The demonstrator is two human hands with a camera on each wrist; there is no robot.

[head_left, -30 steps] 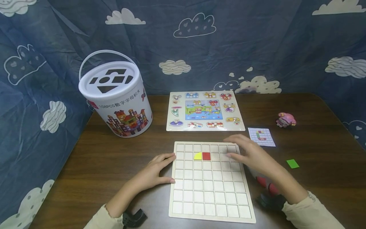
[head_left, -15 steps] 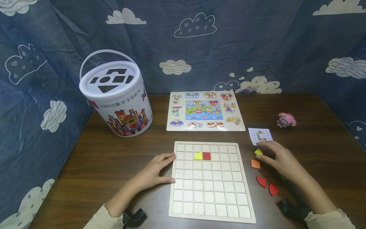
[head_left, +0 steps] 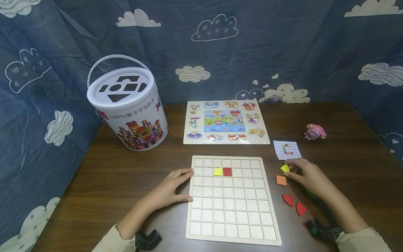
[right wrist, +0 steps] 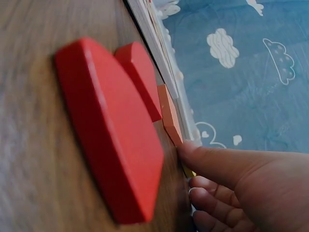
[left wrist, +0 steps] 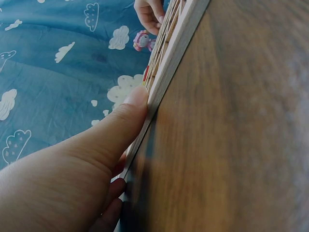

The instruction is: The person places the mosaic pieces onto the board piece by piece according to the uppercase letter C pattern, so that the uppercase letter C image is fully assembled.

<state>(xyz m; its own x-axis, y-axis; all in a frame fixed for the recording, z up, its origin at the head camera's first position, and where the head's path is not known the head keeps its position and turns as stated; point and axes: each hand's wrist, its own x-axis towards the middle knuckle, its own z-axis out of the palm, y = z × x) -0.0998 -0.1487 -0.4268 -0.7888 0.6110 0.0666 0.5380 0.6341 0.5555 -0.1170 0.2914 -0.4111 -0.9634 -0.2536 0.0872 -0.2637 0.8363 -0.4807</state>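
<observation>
The wooden grid board [head_left: 233, 201] lies on the table with a yellow quarter-circle piece [head_left: 218, 172] and a red square piece [head_left: 227, 172] side by side in its second row. Along the board's left edge rests my left hand [head_left: 168, 189], its fingers extended and its thumb tip touching the rim. Right of the board, my right hand [head_left: 306, 175] pinches a second yellow piece [head_left: 284, 168] between thumb and index finger. An orange square [head_left: 281, 180] and two red quarter-circle pieces [head_left: 288, 200] lie nearer me, the red ones large in the right wrist view.
A small pattern card [head_left: 287, 150] lies just beyond my right hand. Farther back are a picture puzzle board [head_left: 226, 122] and a pink toy figure [head_left: 315, 132]. A tall white bucket [head_left: 132, 112] stands at the back left. A green piece [head_left: 311, 195] is partly hidden under my right forearm.
My right hand has moved from over the board's upper right to the loose pieces on the right, and its fingers have closed on a yellow one. My left hand has stayed put.
</observation>
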